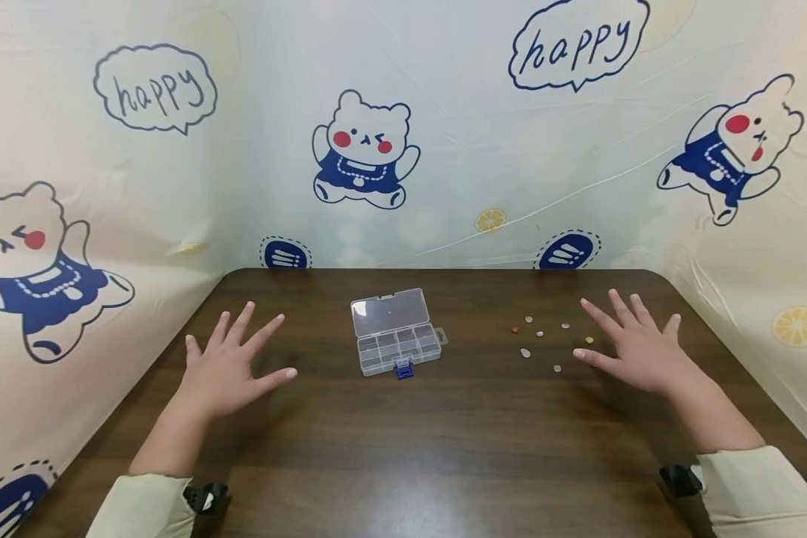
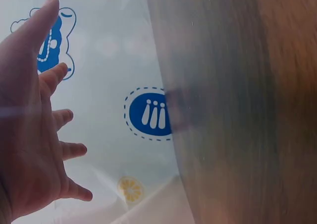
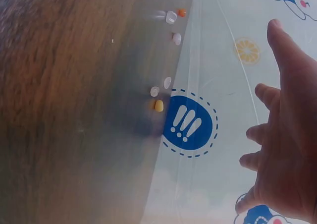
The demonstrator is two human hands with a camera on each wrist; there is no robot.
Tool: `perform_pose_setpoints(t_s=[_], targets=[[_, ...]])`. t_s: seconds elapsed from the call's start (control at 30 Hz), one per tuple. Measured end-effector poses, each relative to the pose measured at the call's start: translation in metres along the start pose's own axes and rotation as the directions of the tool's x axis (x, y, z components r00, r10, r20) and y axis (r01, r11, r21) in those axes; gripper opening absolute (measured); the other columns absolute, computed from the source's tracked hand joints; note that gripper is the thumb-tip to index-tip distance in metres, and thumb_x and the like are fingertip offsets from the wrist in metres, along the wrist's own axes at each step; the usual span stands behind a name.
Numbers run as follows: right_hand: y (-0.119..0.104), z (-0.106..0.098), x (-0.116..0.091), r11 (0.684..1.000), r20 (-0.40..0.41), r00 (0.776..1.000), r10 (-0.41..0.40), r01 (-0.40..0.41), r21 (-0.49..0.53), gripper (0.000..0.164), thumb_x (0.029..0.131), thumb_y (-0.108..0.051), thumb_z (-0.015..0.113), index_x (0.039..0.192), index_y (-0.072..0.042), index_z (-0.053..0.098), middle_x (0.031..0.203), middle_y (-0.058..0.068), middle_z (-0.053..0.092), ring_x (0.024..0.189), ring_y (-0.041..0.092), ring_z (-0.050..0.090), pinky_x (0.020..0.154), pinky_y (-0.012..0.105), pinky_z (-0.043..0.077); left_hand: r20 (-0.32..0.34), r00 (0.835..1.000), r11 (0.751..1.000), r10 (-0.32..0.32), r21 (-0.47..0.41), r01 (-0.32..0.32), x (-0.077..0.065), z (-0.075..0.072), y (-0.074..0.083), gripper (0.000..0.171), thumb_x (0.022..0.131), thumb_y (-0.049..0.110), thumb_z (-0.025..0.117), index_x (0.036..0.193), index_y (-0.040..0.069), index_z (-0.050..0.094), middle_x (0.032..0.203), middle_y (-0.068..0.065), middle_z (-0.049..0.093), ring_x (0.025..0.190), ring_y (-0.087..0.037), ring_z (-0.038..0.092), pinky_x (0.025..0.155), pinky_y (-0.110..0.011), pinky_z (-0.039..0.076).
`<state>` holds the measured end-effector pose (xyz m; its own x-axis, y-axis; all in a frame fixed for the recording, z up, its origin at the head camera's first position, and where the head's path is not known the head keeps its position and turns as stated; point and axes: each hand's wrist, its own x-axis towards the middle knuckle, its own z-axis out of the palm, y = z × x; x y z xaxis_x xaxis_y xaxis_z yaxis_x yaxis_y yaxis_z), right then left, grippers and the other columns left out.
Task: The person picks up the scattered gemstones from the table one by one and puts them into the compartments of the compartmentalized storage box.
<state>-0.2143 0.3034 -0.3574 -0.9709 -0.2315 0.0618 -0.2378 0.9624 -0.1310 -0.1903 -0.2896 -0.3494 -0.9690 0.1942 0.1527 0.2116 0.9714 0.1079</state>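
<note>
A clear plastic compartment box (image 1: 398, 345) lies on the brown table with its lid (image 1: 391, 314) raised at the back and a blue latch (image 1: 404, 370) at the front. Its small compartments look bare. To its right several small stones are scattered: a reddish one (image 1: 515, 329), a yellow one (image 1: 589, 340) and whitish ones such as this stone (image 1: 525, 353). My left hand (image 1: 223, 373), fingers spread, is left of the box and holds nothing. On the other side my right hand (image 1: 642, 347) is spread beside the stones, nearest the yellow one, also holding nothing.
The dark wooden table (image 1: 390, 456) has rounded back corners. A patterned cloth (image 1: 255, 149) with bears and "happy" bubbles stands behind and at both sides. Dark straps (image 1: 205, 498) sit at both sleeve cuffs.
</note>
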Motion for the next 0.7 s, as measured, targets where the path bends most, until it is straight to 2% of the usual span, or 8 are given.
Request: perform_pose_setpoints(t_s=[0.27,0.47,0.7], targets=[[0.001,0.004,0.001,0.998,-0.009,1.0,-0.018,0.018,0.06,0.093,0.086,-0.07,0.054,0.157,-0.023,0.016,0.157,0.03,0.003,0.139,0.057,0.0,0.089,0.085,-0.009,0.001,1.0,0.997,0.005,-0.079,-0.005,0.006,0.005,0.004,0.092,0.08,0.074,0.057,0.155,0.037,0.02,0.162,-0.018,0.004,0.142,-0.053,0.003,0.092,-0.084,-0.004],[0.002,0.005,0.0,0.994,-0.018,0.999,-0.027,0.029,0.105,0.094,0.086,-0.067,0.057,0.157,-0.022,0.017,0.158,0.03,0.003,0.14,0.055,0.0,0.092,0.084,-0.005,-0.008,1.0,0.993,0.023,-0.115,-0.024,0.009,0.008,0.009,0.094,0.079,0.074,0.06,0.155,0.033,0.024,0.16,-0.021,0.013,0.141,-0.053,0.01,0.093,-0.085,0.002],[0.002,0.006,0.001,0.989,-0.023,0.999,-0.029,0.032,0.143,0.096,0.085,-0.066,0.06,0.157,-0.02,0.017,0.157,0.031,0.005,0.14,0.055,0.002,0.096,0.082,-0.001,-0.014,0.999,0.985,0.044,-0.169,-0.045,0.015,0.014,0.011,0.094,0.078,0.073,0.062,0.155,0.036,0.023,0.159,-0.019,0.016,0.141,-0.05,0.014,0.095,-0.084,0.009]])
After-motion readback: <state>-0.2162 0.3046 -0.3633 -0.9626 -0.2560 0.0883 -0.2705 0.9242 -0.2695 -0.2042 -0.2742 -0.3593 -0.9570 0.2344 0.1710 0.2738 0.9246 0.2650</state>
